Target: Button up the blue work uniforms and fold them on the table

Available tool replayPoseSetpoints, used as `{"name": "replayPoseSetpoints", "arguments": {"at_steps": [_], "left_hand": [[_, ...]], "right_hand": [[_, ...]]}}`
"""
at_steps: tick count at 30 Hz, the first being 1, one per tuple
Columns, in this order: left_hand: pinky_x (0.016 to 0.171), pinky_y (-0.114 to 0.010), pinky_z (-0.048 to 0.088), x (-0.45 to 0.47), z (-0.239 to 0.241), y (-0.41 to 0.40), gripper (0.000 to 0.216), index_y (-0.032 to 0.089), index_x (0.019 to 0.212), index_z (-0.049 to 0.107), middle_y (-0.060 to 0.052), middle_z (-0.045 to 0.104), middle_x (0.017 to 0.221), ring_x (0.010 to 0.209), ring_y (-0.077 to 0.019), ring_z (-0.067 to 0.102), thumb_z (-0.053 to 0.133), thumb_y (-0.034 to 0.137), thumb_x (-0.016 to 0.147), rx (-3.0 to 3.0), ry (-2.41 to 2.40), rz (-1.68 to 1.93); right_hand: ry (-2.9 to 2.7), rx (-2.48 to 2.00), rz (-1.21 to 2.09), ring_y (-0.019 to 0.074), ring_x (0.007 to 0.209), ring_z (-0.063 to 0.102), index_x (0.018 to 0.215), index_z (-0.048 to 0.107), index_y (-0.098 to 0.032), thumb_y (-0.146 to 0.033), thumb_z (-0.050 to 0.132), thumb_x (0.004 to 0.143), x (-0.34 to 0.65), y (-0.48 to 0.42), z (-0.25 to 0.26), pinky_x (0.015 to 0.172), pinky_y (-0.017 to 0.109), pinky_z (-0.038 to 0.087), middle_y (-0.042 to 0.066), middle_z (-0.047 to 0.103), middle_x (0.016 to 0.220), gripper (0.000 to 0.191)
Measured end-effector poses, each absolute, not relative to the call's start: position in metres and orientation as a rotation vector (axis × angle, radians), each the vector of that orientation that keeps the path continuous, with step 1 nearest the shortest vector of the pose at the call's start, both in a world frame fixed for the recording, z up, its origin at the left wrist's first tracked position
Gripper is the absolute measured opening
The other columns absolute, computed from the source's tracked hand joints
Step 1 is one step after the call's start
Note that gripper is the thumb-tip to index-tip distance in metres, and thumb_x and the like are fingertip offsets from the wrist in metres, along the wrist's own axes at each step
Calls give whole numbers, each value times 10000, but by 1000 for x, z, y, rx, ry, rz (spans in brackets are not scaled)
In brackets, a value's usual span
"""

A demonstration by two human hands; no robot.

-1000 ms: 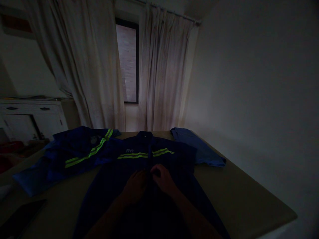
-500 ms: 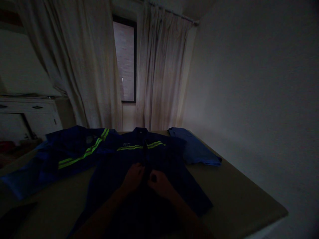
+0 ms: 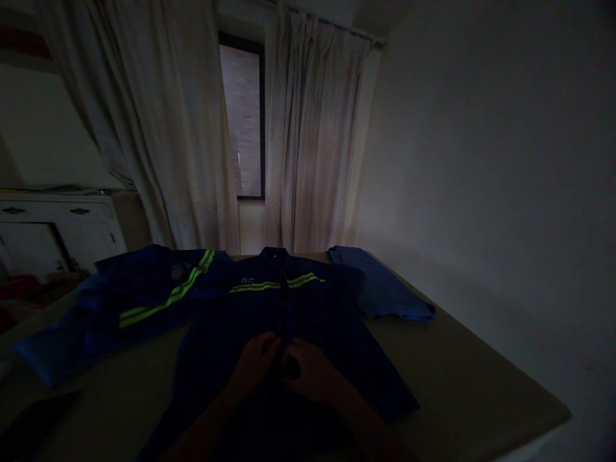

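A dark blue work jacket (image 3: pixel 322 314) with yellow-green stripes across the chest lies spread out, front up, collar away from me. My left hand (image 3: pixel 257 360) is closed, fingers bent, on the left side of the jacket's front opening. Close beside it, my right hand (image 3: pixel 310 371) is curled with thumb and fingers pinched together at the same opening. Both appear to grip the jacket's front edges. Dim light hides any button or zip between the fingertips.
Another blue garment with a striped band (image 3: pixel 178 292) lies in a heap at the left. Folded blue cloth (image 3: pixel 385 289) lies at the right of the table (image 3: pixel 476 378). A dark flat object (image 3: pixel 36 423) sits near left. Curtains (image 3: pixel 317 141) and a wall stand behind.
Both hands have moved slightly down the jacket's front opening, toward me, and closer together. The view has shifted a little; the garments stay in place.
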State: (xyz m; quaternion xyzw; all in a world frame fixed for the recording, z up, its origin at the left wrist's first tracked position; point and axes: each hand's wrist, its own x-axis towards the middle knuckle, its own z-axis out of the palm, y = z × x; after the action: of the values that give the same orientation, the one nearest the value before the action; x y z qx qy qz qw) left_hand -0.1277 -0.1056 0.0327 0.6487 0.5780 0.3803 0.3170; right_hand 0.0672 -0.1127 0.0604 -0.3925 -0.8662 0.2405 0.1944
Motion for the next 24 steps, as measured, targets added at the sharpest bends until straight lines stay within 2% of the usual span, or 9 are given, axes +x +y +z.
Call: {"name": "replayPoseSetpoints", "arguments": {"at_steps": [3, 9, 15, 24], "left_hand": [[580, -273, 406, -127, 34, -106, 438, 208, 783, 611, 2, 638, 665, 617, -177, 600, 468, 613, 871, 1661, 1497, 1016], [537, -258, 385, -127, 36, -106, 501, 209, 762, 598, 11, 629, 644, 583, -166, 597, 479, 693, 819, 1575, 1502, 992], [542, -260, 394, -133, 32, -101, 506, 203, 779, 613, 23, 615, 621, 566, -160, 588, 486, 692, 811, 1547, 1501, 1012], [524, -261, 382, -123, 30, -104, 455, 200, 800, 615, 10, 630, 642, 569, -162, 592, 472, 631, 830, 1549, 1565, 1055]], "right_hand": [[-2418, -1094, 555, 173, 880, 612, 969, 663, -220, -274, 672, 858, 64, -112, 61, 788, 260, 441, 29, 643, 996, 124], [-2462, -1022, 563, 175, 901, 633, 994, 662, -238, -330, 763, 802, 68, -112, 68, 796, 252, 452, 15, 655, 1040, 235], [-2407, -1033, 477, 166, 910, 636, 1015, 679, -225, -253, 655, 855, 62, -115, 64, 801, 249, 455, 23, 652, 1027, 165], [-2389, -973, 699, 166, 892, 639, 933, 758, -221, -208, 685, 869, 68, -106, 66, 799, 252, 448, 24, 680, 971, 98]]}}
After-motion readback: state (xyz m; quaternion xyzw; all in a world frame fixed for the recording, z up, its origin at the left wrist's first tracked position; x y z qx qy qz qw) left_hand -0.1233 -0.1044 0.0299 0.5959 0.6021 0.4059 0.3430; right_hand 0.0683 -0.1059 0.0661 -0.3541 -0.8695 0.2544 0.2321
